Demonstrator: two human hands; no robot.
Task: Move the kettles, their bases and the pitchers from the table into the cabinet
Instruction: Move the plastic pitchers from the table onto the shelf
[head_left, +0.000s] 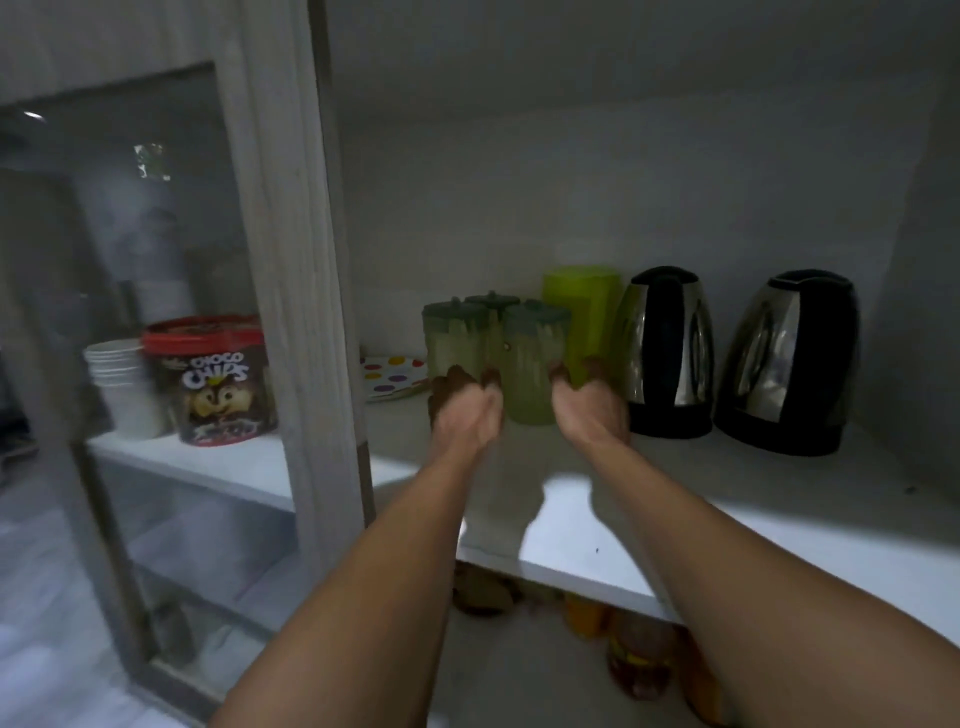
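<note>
Both hands, left (465, 410) and right (589, 402), spread, palms cupping the front pitcher (530, 364) on the cabinet shelf (779, 499), beside two kettles (667, 353). Pitcher likely light, rigid plastic (slick sides), so grip low around the body.

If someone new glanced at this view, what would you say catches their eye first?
Probably the two bare hands, left hand and right hand, reaching onto the cabinet shelf on either side of a pale green pitcher. Next, two shiny black-and-steel kettles stand side by side at the right. Behind the glass door at the left sits a red-lidded Choco Chips tub.
</note>
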